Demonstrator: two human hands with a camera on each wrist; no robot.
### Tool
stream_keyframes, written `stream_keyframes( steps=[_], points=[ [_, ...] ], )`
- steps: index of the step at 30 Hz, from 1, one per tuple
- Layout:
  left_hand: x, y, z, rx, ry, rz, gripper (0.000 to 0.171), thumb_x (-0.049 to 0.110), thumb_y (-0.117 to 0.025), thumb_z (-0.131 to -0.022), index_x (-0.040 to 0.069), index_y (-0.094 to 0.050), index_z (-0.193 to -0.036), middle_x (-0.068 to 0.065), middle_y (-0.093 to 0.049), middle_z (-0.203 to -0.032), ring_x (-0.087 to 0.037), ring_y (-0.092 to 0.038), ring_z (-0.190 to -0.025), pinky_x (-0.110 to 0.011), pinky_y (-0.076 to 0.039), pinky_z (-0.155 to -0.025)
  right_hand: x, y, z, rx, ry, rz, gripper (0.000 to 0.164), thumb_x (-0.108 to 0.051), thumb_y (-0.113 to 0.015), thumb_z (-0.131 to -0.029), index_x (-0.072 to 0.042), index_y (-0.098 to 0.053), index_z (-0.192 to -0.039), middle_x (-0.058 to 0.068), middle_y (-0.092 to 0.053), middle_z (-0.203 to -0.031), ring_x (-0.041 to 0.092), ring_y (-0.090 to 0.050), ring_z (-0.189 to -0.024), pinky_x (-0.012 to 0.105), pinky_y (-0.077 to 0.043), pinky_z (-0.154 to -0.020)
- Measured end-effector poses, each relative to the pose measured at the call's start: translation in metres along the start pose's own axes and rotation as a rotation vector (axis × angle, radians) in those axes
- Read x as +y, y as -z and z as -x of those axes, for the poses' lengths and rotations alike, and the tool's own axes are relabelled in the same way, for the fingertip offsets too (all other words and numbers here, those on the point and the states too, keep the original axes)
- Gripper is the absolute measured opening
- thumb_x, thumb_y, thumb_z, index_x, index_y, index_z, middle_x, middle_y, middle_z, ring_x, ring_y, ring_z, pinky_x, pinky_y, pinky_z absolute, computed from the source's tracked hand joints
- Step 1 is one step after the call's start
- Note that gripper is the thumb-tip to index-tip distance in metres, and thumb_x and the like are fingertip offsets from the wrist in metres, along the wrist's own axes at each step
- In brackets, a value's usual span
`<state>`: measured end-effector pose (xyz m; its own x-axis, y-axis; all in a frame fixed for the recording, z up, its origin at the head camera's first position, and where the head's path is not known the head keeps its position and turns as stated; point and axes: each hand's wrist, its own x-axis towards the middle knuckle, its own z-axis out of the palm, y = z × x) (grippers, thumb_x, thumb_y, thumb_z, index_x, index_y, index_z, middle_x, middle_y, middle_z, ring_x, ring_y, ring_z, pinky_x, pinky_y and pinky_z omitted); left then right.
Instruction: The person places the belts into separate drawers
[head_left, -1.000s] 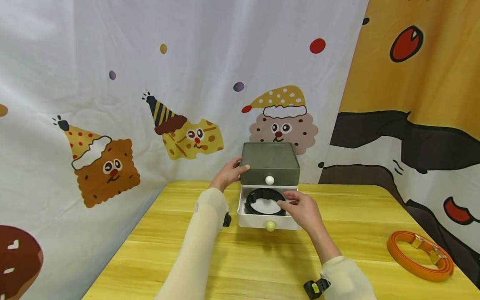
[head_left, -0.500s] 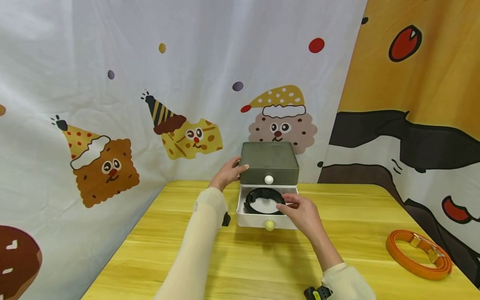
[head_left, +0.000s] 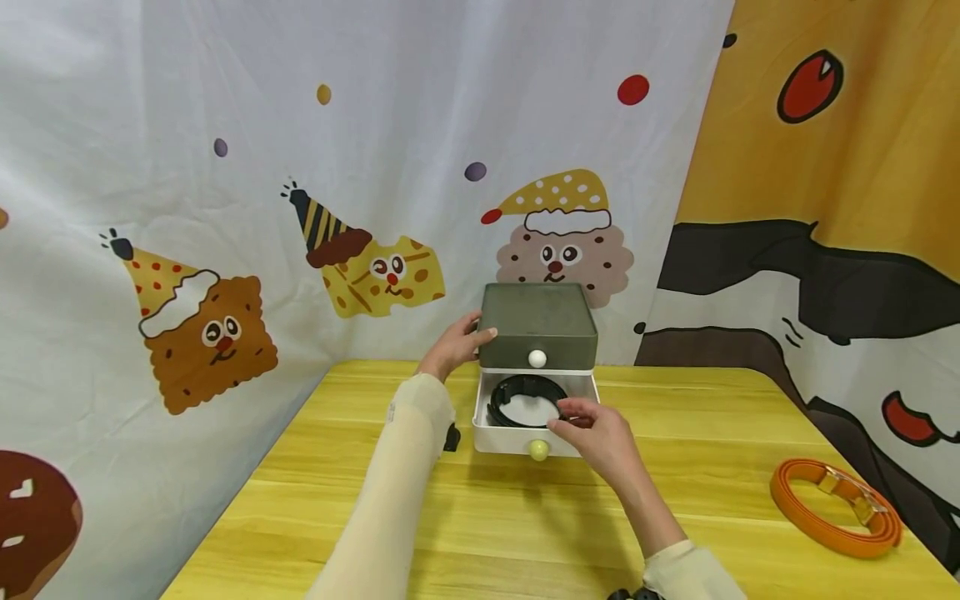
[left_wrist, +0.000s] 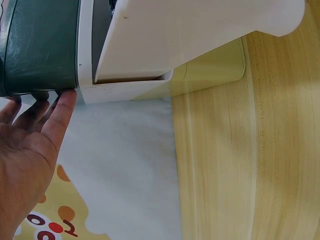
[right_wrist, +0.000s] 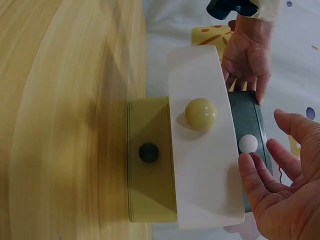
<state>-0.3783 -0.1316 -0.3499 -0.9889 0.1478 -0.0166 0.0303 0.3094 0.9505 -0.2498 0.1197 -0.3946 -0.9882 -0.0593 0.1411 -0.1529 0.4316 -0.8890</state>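
A small drawer unit stands at the table's back. Its green top drawer point(head_left: 536, 312) with a white knob is in; the white middle drawer point(head_left: 498, 439) with a yellow knob is pulled out. Inside that drawer lies a coiled black belt point(head_left: 498, 414). My left hand point(head_left: 453, 346) rests with extended fingers against the green drawer's left side, steadying contact also visible in the left wrist view. Over the white drawer's front right part is my right hand point(head_left: 603, 435), fingertips near the belt's right side. In the right wrist view its fingers point(right_wrist: 257, 190) are spread, holding nothing visible.
A coiled orange belt point(head_left: 795, 521) with a gold-coloured buckle lies on the right of the wooden table point(head_left: 487, 533). Below the white drawer sits a yellow bottom drawer point(right_wrist: 150, 195) with a dark green knob. A printed curtain point(head_left: 420, 108) hangs directly behind.
My right hand has moved slightly towards the white drawer's front and left. The left hand stays on the green drawer's side, and the black belt keeps its place.
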Motion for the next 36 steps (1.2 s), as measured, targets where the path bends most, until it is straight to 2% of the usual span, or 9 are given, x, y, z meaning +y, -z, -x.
stream_keyframes(
  steps=[5, 14, 21, 29, 36],
  points=[
    [0.0, 0.0, -0.001, -0.003, 0.001, 0.004, 0.07, 0.035, -0.061, -0.1, 0.018, -0.026, -0.159, -0.01, -0.019, -0.164, -0.028, -0.028, -0.146, -0.048, -0.041, -0.108, 0.001, -0.003, 0.004, 0.015, 0.014, -0.013, 0.032, -0.022, -0.079, -0.086, -0.007, -0.073, -0.113, 0.01, -0.071, -0.109, 0.02, -0.065, -0.093, 0.03, -0.053, -0.073],
    [-0.001, 0.0, 0.0, 0.0, 0.004, 0.008, 0.07, 0.035, -0.061, -0.1, 0.019, -0.027, -0.159, -0.009, -0.02, -0.164, -0.027, -0.028, -0.146, -0.048, -0.041, -0.108, 0.003, -0.009, 0.015, 0.014, -0.008, -0.033, 0.032, -0.021, -0.081, -0.084, -0.006, -0.075, -0.111, 0.002, -0.072, -0.099, 0.018, -0.065, -0.091, 0.029, -0.054, -0.074],
    [-0.001, -0.001, -0.001, -0.001, 0.0, 0.014, 0.07, 0.035, -0.061, -0.1, 0.019, -0.026, -0.159, -0.009, -0.019, -0.164, -0.028, -0.029, -0.146, -0.048, -0.041, -0.108, 0.008, -0.016, 0.02, 0.033, -0.001, -0.067, 0.031, -0.018, -0.083, -0.081, -0.003, -0.075, -0.107, 0.005, -0.071, -0.099, 0.018, -0.064, -0.088, 0.027, -0.054, -0.071],
    [-0.002, 0.0, -0.001, -0.002, -0.008, 0.01, 0.07, 0.034, -0.061, -0.1, 0.02, -0.026, -0.159, -0.008, -0.019, -0.164, -0.028, -0.029, -0.146, -0.048, -0.041, -0.108, 0.014, -0.023, 0.024, 0.039, 0.001, -0.033, 0.029, -0.021, -0.084, -0.081, -0.005, -0.077, -0.104, 0.003, -0.072, -0.092, 0.018, -0.066, -0.087, 0.029, -0.053, -0.07],
    [-0.002, 0.0, 0.0, -0.001, -0.006, 0.008, 0.069, 0.035, -0.061, -0.1, 0.02, -0.027, -0.159, -0.009, -0.019, -0.164, -0.028, -0.028, -0.146, -0.048, -0.041, -0.108, 0.027, -0.032, 0.028, 0.068, 0.023, -0.028, 0.029, -0.02, -0.085, -0.08, -0.006, -0.077, -0.103, 0.006, -0.073, -0.097, 0.018, -0.066, -0.087, 0.027, -0.054, -0.071]
  ],
)
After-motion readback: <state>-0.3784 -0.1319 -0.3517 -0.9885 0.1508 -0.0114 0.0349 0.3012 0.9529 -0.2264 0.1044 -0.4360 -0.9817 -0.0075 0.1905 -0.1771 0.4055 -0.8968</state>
